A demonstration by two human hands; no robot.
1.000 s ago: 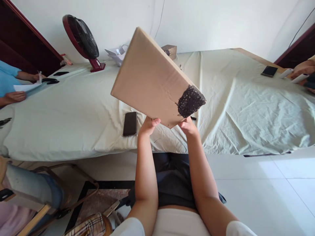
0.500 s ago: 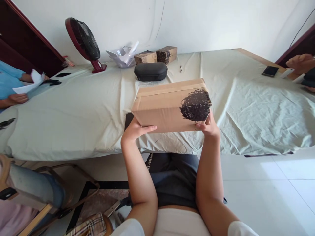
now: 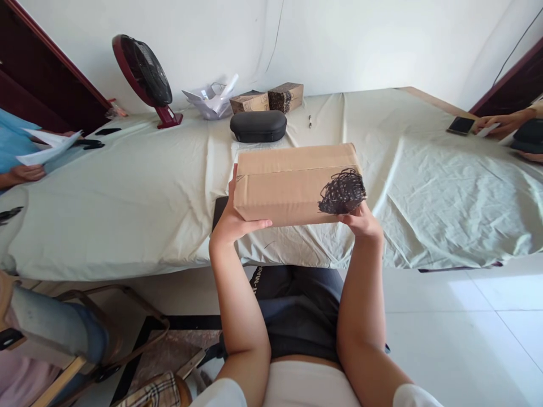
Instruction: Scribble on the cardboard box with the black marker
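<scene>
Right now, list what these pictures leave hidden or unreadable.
Head view only:
- Phone: mostly hidden behind the cardboard box and left hand.
- Box underside and far side: turned away.
- Scribbled patch: whatever lies under the black ink is unreadable.
- Right hand: fingers hidden beneath the box.

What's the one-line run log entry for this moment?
left hand: holds box left end | right hand: holds box right end, under black scribble | box: above table edge
</scene>
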